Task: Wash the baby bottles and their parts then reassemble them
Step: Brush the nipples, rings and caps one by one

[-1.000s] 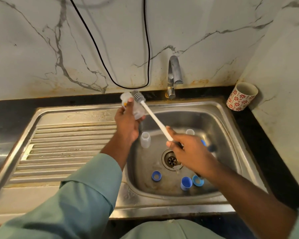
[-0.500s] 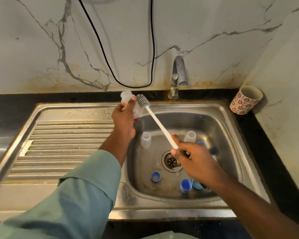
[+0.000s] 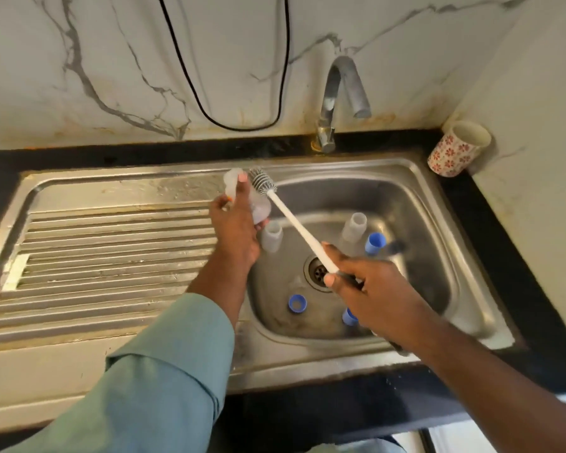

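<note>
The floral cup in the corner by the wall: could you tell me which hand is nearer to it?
Right. The right hand holds the bottle brush over the basin, below-left of the floral cup; the left hand is farther left.

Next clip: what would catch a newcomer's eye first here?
Two hands meet over the steel sink: the left hand grips a clear baby bottle, and the right hand holds a white bottle brush beside it. Blue caps and clear bottles dot the basin below.

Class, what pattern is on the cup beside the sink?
Red flowers on white, on the cup, seen in the head view.
</note>
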Demonstrator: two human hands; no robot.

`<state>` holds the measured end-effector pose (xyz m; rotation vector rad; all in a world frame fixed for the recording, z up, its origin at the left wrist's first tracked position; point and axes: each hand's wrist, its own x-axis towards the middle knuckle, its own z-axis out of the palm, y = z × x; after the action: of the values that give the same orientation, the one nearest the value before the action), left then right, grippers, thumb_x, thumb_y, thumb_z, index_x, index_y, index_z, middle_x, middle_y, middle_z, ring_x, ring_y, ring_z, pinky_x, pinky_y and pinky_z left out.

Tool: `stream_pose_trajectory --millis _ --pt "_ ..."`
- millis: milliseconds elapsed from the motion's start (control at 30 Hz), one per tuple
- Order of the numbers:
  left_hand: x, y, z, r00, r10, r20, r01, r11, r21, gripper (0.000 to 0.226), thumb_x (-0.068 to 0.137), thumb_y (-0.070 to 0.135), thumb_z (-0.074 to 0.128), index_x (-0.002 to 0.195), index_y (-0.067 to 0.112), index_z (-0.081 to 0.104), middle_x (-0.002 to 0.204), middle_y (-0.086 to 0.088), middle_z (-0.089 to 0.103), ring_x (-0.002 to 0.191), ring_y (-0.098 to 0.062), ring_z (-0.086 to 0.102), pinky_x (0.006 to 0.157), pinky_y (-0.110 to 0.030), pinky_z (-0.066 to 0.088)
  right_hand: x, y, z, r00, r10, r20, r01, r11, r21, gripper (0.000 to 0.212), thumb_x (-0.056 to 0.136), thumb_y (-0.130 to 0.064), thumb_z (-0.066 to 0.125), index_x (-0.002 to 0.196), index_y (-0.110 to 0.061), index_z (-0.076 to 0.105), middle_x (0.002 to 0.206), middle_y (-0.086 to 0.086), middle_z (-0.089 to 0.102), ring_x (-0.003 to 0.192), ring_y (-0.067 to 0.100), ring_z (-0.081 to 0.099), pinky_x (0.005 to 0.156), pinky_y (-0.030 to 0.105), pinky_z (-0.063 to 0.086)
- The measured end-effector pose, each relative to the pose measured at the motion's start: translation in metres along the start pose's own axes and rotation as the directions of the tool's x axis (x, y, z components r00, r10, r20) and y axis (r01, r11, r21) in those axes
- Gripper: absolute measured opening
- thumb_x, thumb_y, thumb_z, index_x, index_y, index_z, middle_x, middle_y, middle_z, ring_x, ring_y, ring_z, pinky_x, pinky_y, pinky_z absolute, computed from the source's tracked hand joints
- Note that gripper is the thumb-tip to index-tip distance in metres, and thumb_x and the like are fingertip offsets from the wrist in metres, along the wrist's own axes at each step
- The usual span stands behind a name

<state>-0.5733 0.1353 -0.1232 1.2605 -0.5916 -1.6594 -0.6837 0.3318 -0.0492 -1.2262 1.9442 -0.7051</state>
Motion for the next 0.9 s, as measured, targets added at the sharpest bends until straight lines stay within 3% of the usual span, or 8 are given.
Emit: stream_pose_trajectory --millis 167,300,433,500,567,667,800,900 --pt "-0.002 -0.020 0.003 0.996 -0.034 0.082 0.029 0.998 0.060 0.083 0.063 0.046 0.087 0.123 0.000 0.054 0.100 -0.014 0.064 0.080 -0.026 0.065 0.057 -0.033 0.053 0.000 0.006 0.006 0.989 0.123 -0.086 -0.121 0.992 0.025 0.043 0.097 -0.027 0.057 0.136 -0.044 0.049 0.066 -0.006 0.056 0.053 0.003 0.050 0.059 0.027 0.054" --pt "0.010 -0.022 0.003 0.996 -0.027 -0.088 0.028 1.000 0.006 0.043 0.080 0.036 0.081 0.106 0.008 0.062 0.105 -0.014 0.069 0.094 -0.032 0.071 0.064 -0.036 0.060 -0.004 0.012 0.016 0.992 0.122 -0.025 -0.120 0.990 0.070 0.037 0.097 -0.028 0.057 0.133 -0.036 0.057 0.054 -0.014 0.052 0.049 0.003 0.046 0.049 0.022 0.042" --pt "-0.007 -0.027 0.019 0.999 -0.002 0.033 -0.002 0.992 0.123 0.030 0.085 0.031 0.077 0.101 0.010 0.064 0.099 -0.010 0.066 0.084 -0.026 0.067 0.059 -0.033 0.058 0.012 0.021 0.000 0.988 0.141 -0.060 -0.137 0.988 0.069 0.042 0.098 -0.030 0.054 0.139 -0.038 0.050 0.068 -0.003 0.061 0.045 0.003 0.046 0.051 0.033 0.053" --pt "-0.009 -0.023 0.023 0.999 0.009 -0.048 -0.005 0.996 0.088 0.024 0.087 0.033 0.075 0.096 0.013 0.062 0.098 -0.010 0.065 0.088 -0.029 0.067 0.065 -0.037 0.060 0.011 0.027 -0.013 0.992 0.127 0.007 -0.127 0.991 0.039 0.037 0.098 -0.030 0.054 0.135 -0.036 0.054 0.075 0.005 0.065 0.046 0.005 0.046 0.049 0.033 0.052" --pt "-0.014 -0.024 0.026 0.996 0.028 -0.079 -0.020 0.994 0.106 0.022 0.090 0.033 0.071 0.097 0.014 0.062 0.099 -0.010 0.064 0.085 -0.029 0.064 0.060 -0.035 0.058 0.005 0.034 -0.019 0.989 0.134 0.058 -0.137 0.990 0.036 0.028 0.098 -0.031 0.055 0.124 -0.025 0.063 0.075 0.004 0.066 0.047 0.007 0.047 0.050 0.031 0.051" --pt "-0.037 -0.037 0.036 0.999 0.003 0.052 -0.013 0.979 0.202 0.014 0.096 0.034 0.063 0.102 0.021 0.060 0.100 -0.008 0.062 0.083 -0.026 0.061 0.060 -0.033 0.052 0.004 0.043 -0.025 0.984 0.174 0.024 -0.175 0.978 0.113 0.030 0.098 -0.029 0.055 0.127 -0.025 0.061 0.074 0.011 0.065 0.044 0.006 0.048 0.048 0.032 0.052" --pt "-0.039 -0.033 0.044 0.993 -0.009 -0.117 0.028 0.987 0.159 0.037 0.100 0.044 0.052 0.126 0.019 0.055 0.109 -0.005 0.057 0.096 -0.024 0.059 0.070 -0.036 0.052 -0.005 0.046 -0.035 0.991 0.116 0.061 -0.120 0.991 0.065 0.024 0.097 -0.030 0.056 0.118 -0.026 0.066 0.068 0.003 0.058 0.040 0.001 0.045 0.046 0.023 0.046" --pt "-0.043 -0.037 0.050 0.997 0.035 -0.062 -0.017 0.962 0.272 0.040 0.095 0.047 0.059 0.121 0.017 0.058 0.107 -0.004 0.060 0.095 -0.021 0.060 0.067 -0.032 0.052 -0.001 0.044 -0.038 0.990 0.133 0.044 -0.136 0.986 0.093 0.032 0.098 -0.029 0.055 0.129 -0.028 0.061 0.064 -0.001 0.056 0.041 0.002 0.046 0.046 0.023 0.047"
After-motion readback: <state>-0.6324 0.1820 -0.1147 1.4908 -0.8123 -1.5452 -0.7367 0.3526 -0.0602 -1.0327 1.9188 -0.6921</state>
